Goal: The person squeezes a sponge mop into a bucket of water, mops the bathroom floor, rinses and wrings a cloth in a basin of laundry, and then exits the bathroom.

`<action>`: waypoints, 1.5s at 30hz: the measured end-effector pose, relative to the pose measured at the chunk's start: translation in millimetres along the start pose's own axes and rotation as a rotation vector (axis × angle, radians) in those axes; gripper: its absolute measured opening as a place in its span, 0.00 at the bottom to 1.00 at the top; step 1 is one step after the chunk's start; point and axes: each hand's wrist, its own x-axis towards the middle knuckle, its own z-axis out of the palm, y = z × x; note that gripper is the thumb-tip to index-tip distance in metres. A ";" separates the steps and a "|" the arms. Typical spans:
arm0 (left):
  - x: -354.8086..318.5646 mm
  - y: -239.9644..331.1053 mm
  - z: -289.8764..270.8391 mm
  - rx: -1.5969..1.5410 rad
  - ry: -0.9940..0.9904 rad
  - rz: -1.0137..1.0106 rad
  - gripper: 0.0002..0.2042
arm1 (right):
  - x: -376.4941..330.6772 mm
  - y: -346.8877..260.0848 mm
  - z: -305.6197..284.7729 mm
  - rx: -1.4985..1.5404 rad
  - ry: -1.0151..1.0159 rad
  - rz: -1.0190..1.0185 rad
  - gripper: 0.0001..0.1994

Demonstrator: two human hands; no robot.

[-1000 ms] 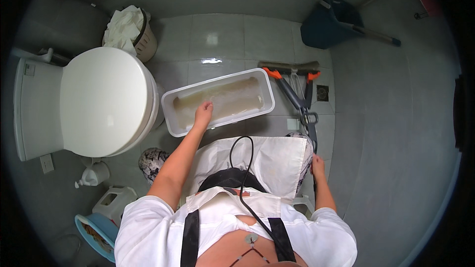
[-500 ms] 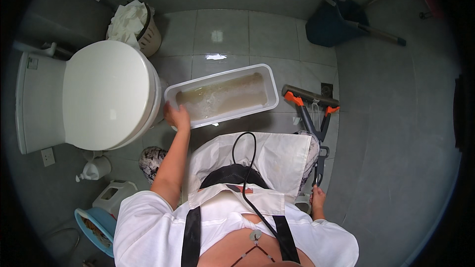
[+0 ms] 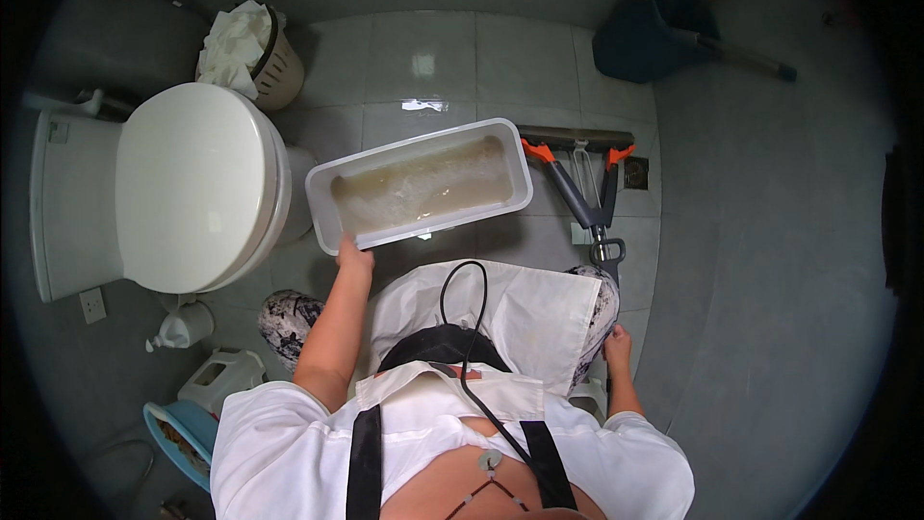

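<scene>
A long white plastic tub (image 3: 322,195) of cloudy, brownish water lies at a slant on the tiles in front of me. My left hand (image 3: 355,255) grips its near left corner, with part of the fingers hidden by the rim. On my right, a sponge mop (image 3: 575,195) with a grey frame and orange clips lies with its long head just beyond the tub's right end. My right hand (image 3: 618,345) is closed around the mop's handle beside my right knee, which covers part of the handle.
A white toilet (image 3: 197,188) with its lid down stands left. Behind it is a basket (image 3: 281,72) of crumpled paper. A dark blue bucket (image 3: 640,39) with handles sits at the back right. A floor drain (image 3: 636,173), a small stool (image 3: 221,377) and a blue basin (image 3: 173,443) are also around.
The mop head has slid forward and left, nearer the tub's right end. My left hand has shifted from the tub's left end to its near corner. My right hand has moved slightly forward.
</scene>
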 end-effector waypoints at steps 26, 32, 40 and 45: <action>14.7 -46.8 106.1 0.125 -0.317 -0.309 0.04 | 52.6 9.7 41.3 0.157 0.089 -0.151 0.07; -0.9 -55.3 155.4 0.161 -0.330 -0.275 0.04 | 105.4 30.0 58.5 -0.021 0.057 -0.083 0.20; 43.9 -71.5 211.3 0.257 -0.376 -0.236 0.07 | 132.5 13.5 76.0 0.030 0.023 0.017 0.19; 51.7 -67.3 259.2 0.220 -0.419 -0.255 0.08 | 127.5 24.1 69.2 0.011 0.040 -0.020 0.17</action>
